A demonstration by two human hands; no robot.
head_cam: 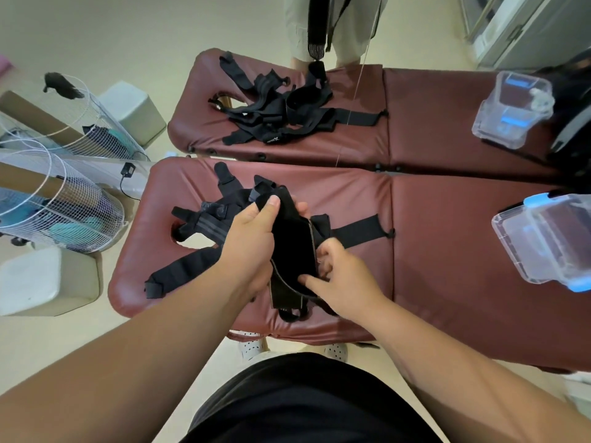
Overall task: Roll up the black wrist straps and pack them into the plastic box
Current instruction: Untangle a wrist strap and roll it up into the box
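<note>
Wrist strap (pixel 292 247): black, held up between both hands over the left half of the near padded table (pixel 447 251); its lower end curls toward the table's front edge.
Left hand (pixel 252 238): grips the strap's upper part, with the thumb pressed on its top end.
Right hand (pixel 339 276): pinches the strap's lower part, fingers curled at its right edge.
Loose straps (pixel 198 219): tangled pile at the near table's left end, around the face hole (pixel 179 235).
Plastic box (pixel 543 241): clear with blue clasps, at the near table's right edge, well apart from the hands.
Far padded table (pixel 431 107): carries a second strap pile (pixel 281 107) at its left end and a second clear box (pixel 511 113) toward its right.
</note>
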